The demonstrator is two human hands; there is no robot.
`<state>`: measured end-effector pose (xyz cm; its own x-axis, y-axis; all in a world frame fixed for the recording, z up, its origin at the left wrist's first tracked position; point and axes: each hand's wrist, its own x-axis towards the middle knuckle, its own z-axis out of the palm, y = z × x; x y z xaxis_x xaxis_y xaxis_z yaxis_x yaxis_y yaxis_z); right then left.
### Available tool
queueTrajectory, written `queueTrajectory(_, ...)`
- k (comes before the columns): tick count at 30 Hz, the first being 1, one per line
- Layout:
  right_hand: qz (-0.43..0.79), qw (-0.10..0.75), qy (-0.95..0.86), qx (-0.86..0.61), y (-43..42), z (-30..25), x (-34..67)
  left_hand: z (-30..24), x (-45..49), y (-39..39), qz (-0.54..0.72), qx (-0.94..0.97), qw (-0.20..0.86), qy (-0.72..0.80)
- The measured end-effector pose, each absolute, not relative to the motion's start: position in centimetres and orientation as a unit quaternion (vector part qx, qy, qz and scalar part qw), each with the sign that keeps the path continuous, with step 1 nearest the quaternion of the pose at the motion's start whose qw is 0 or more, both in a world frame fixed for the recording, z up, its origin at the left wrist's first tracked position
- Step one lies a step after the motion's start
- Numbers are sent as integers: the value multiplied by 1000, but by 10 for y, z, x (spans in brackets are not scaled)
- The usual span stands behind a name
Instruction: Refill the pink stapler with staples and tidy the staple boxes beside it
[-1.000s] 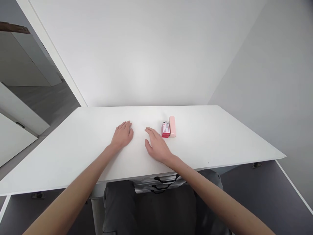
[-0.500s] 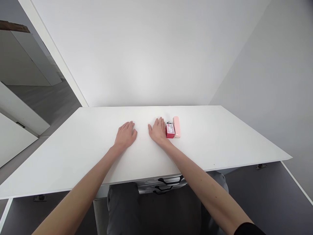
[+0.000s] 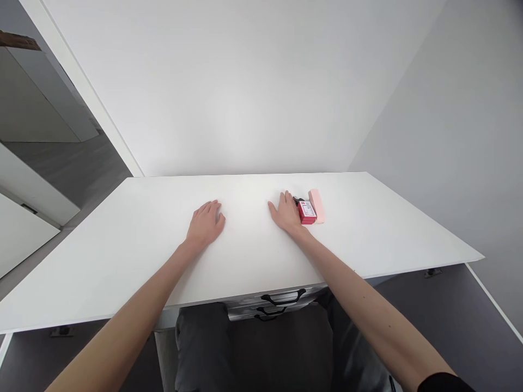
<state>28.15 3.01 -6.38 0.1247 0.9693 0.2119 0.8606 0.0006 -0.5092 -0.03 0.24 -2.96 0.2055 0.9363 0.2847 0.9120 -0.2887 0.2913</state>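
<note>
My left hand (image 3: 204,223) rests palm down on the white tabletop (image 3: 245,256), fingers stretched out and thumb apart, with nothing in it. To its right, my right hand (image 3: 287,213) lies with fingers spread, its outer edge against a small red and white box (image 3: 307,212). A dark object (image 3: 297,200), partly hidden by the fingers and the box, sits just behind; its kind I cannot make out. Right of the box stands a long pink case (image 3: 316,206), slightly tilted and touching or nearly touching it.
A white wall (image 3: 245,92) rises behind the table's far edge, and a grey wall (image 3: 461,125) closes the right side. Below the front edge are drawers with black handles (image 3: 284,298). A doorway opens at the far left.
My right hand has slid to the right, and the red box, dark object and pink case have shifted right with it. The pink case is now turned a little. My left hand has stayed in place.
</note>
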Motion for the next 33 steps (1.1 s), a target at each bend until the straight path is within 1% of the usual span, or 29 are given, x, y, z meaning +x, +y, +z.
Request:
queueTrajectory(7,114,264,-654,-700,26,-61,362,-27,1,5,189,773,34,604)
queueTrajectory(12,111,262,-639,-715,22,-63,397,-25,3,5,185,773,30,606)
queueTrajectory(18,84,263,-614,-740,25,-66,402,-25,2,6,177,774,28,608)
queueTrajectory(23,81,254,-627,-732,21,-63,397,-25,2,6,188,776,25,602)
queueTrajectory(28,97,221,-675,-697,-5,-57,383,-23,3,4,179,774,23,606)
queueTrajectory(33,94,172,-726,-660,-40,-56,377,-23,4,0,162,778,14,606)
